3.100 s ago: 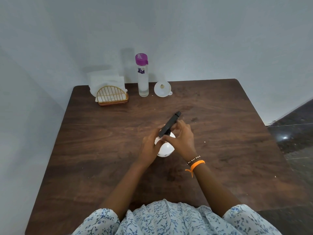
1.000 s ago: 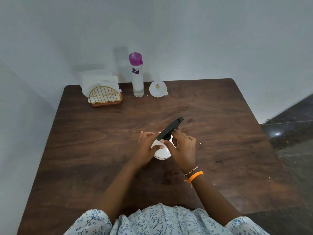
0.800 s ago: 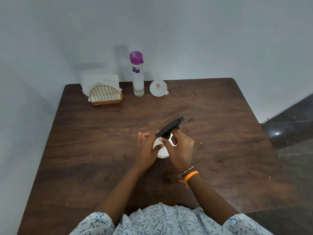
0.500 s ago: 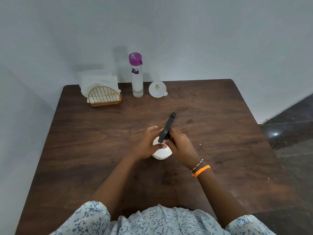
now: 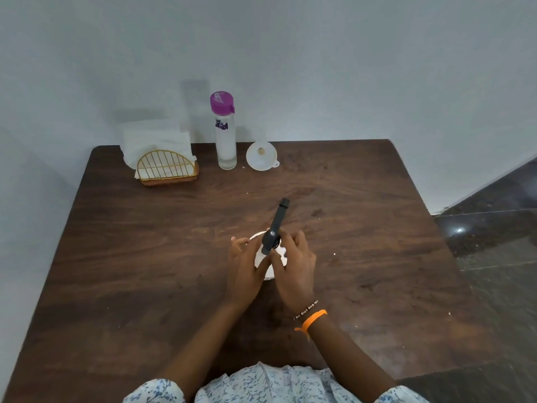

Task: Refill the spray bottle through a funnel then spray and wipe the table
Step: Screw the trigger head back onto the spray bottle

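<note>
The white spray bottle (image 5: 268,261) stood upright on the dark wooden table (image 5: 145,257), about midway across it and somewhat nearer the person than the far edge. Its black trigger head (image 5: 274,228) sat on top, with the nozzle pointing away from the person and slightly to the right, toward the far side of the table.

The left hand (image 5: 244,267) wrapped the bottle's left side, thumb across the near face of the white body and fingers curled round the far side, gripping it. The right hand (image 5: 293,264) met the bottle from the right, its thumb and fingers closed around the neck just under the trigger head. An orange band (image 5: 313,319) and a dark beaded bracelet (image 5: 305,309) ringed the right wrist.

Well beyond the spray bottle, along the table's far edge, 3 things stood in a row. Farthest left was a gold wire napkin holder (image 5: 167,168) with white napkins (image 5: 155,139) standing in it. Right of that was a tall clear water bottle (image 5: 225,141) with a purple cap (image 5: 221,101), upright. Just beside the water bottle on its right was a white funnel (image 5: 261,156), wide mouth tilted toward the camera, close to the water bottle but apart from it.

Blue-patterned white sleeves (image 5: 261,385) showed at the near edge of the table.
</note>
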Motion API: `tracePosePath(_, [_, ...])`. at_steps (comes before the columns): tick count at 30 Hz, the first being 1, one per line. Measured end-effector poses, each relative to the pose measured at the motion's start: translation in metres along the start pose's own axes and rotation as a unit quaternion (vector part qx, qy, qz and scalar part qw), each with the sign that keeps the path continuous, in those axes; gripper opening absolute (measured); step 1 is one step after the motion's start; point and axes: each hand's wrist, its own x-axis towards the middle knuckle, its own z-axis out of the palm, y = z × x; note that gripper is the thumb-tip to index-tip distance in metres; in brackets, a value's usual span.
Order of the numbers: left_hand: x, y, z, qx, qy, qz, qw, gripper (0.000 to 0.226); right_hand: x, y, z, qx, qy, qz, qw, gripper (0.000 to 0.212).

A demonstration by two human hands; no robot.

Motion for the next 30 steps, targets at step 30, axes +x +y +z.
tracePosePath(30, [-0.043, 0.002, -0.057, -0.129, -0.107, -0.165, 0.972, 0.077, 0.060, -0.018, 0.018, 0.358, -0.178, 0.202, 0.894, 0.009])
